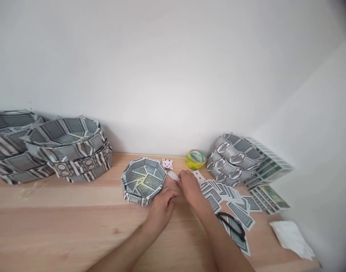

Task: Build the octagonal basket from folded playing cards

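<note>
A folded card (173,175) is pinched between the fingertips of the right hand (191,189), just right of the card bowl (143,180) on the table (62,223). The left hand (161,209) is curled with fingers pressed together, resting at the bowl's near right rim; whether the rim is touched cannot be told.

Possible faults:
- The bowl may be nudged out of shape by the left knuckles, since its walls appear to be only folded cards.
- The pinched card may be creased off-line if the grip slips.
- The loose cards (223,196) right of the bowl may be scattered by the right forearm lying over them.
- The scissors (232,224), further right and nearer, lie beside that forearm and may be swept off.
</note>
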A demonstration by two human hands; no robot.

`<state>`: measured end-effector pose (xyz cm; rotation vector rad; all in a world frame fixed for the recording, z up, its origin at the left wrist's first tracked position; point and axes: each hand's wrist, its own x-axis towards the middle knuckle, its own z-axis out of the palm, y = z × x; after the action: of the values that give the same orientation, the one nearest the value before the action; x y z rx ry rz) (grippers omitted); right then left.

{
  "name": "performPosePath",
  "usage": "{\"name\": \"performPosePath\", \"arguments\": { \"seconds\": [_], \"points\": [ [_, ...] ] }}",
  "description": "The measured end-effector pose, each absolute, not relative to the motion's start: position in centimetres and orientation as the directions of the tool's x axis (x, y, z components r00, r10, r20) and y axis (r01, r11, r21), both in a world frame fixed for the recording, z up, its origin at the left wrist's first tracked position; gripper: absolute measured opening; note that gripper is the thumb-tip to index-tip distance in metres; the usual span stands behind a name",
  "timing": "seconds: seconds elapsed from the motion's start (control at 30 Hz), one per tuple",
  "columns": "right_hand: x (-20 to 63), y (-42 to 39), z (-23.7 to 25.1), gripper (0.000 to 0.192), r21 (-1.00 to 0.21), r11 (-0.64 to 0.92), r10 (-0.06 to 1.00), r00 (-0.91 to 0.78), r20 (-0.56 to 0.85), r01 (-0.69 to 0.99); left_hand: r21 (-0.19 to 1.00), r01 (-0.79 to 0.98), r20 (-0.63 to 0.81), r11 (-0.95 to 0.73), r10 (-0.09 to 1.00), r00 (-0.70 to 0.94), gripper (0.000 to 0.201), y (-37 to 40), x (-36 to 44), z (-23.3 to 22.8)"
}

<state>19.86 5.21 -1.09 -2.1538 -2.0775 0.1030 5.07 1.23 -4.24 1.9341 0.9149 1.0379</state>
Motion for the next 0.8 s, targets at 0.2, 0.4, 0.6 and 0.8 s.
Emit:
{"name": "performPosePath", "arguments": {
  "seconds": [0.2,0.4,0.6,0.8],
  "points": [
    [19.9,2.4,-1.7,0.021,-0.138,0.084,0.994,-0.073,0.081,0.987,0.825,0.218,0.405,-0.521,0.815,0.415,0.032,0.9,5.1,-4.2],
    [20.9,-4.2,-4.4,0.036,-0.265,0.303,0.939,-0.239,0.247,0.916,0.816,0.198,0.423,-0.543,0.795,0.435,0.03,0.4,5.2,-4.0],
    [22.9,-10.0,-6.6,0.037,-0.17,0.538,0.806,-0.444,0.393,0.826,0.805,0.147,0.476,-0.575,0.773,0.419,0.037,0.2,5.3,-4.1],
    [24.6,-11.7,-8.4,0.042,0.05,0.659,0.677,-0.621,0.394,0.751,0.813,0.209,0.392,-0.543,0.778,0.492,0.035,0.1,5.5,-4.9]
  ]
}}
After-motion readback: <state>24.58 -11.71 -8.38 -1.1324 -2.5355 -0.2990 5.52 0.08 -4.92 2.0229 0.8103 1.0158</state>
